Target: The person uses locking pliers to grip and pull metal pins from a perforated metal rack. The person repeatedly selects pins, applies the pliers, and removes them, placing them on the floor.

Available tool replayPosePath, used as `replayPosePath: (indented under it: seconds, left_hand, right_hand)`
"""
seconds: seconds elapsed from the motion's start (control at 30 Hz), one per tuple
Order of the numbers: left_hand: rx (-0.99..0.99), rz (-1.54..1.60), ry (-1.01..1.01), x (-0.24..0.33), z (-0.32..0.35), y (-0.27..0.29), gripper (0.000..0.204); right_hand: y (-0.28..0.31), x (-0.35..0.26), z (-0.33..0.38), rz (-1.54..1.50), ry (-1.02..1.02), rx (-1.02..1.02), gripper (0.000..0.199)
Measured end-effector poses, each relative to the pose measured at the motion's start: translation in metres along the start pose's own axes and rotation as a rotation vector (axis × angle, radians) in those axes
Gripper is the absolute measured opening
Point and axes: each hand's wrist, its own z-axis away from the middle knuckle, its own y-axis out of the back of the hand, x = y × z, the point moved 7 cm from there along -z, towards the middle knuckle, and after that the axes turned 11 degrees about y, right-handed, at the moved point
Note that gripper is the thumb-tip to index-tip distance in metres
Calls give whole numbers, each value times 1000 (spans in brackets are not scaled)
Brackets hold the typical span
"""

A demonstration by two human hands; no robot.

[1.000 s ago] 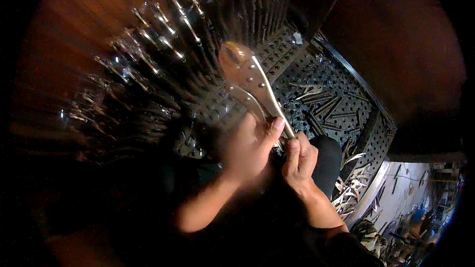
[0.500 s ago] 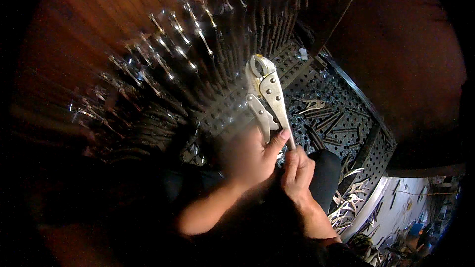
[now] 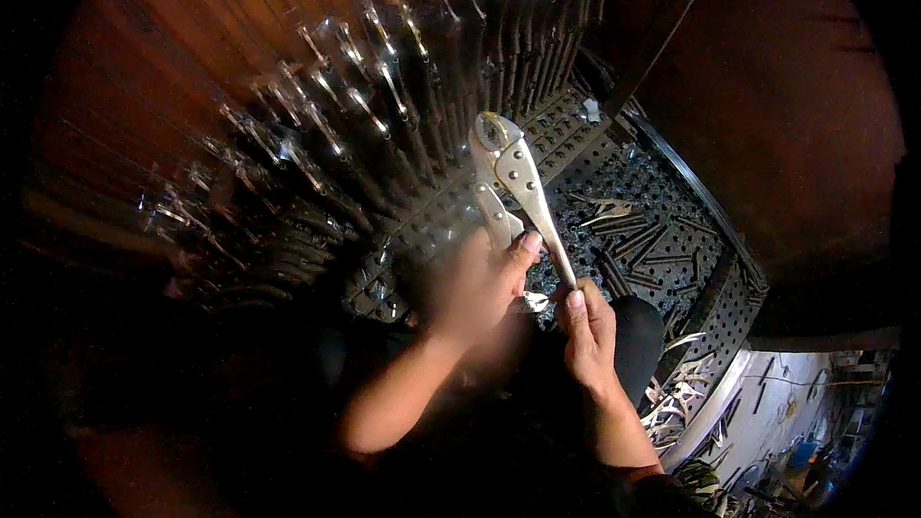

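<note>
A pair of silver locking pliers [image 3: 519, 173] is held up in front of me, jaws pointing away and slightly left. My left hand [image 3: 472, 283] is closed round the shorter lever side, its thumb lying toward the long handle; motion blurs the rest of its fingers. At the near end of the long handle, my right hand [image 3: 590, 334] grips with its thumb and curled fingers. Just below the left thumb shows a small shiny metal piece [image 3: 535, 301]; whether it belongs to the pliers I cannot tell.
Beyond lies a perforated metal plate [image 3: 705, 278] strewn with loose dark bars [image 3: 641, 242] and a pale metal part [image 3: 606, 209]. Rows of dark upright rods with shiny metal parts [image 3: 387, 91] line the far left. Several curved metal parts [image 3: 676, 388] are heaped at the right, near a brown wall [image 3: 796, 134].
The pliers' jaws have shifted a little left and nearer. My left hand has moved slightly left along with them, while the right hand sits slightly farther right on the handle's end.
</note>
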Motion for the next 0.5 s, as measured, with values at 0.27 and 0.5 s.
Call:
replayPosePath:
  seconds: [0.27,0.5]
  left_hand:
    - [-66,-92,-31,14,2,1,24]
    - [-572,673,165,12,12,-40,22]
  right_hand:
    - [-5,42,19,-478,-453,3,49]
    - [-18,43,31,-700,-639,-14,49]
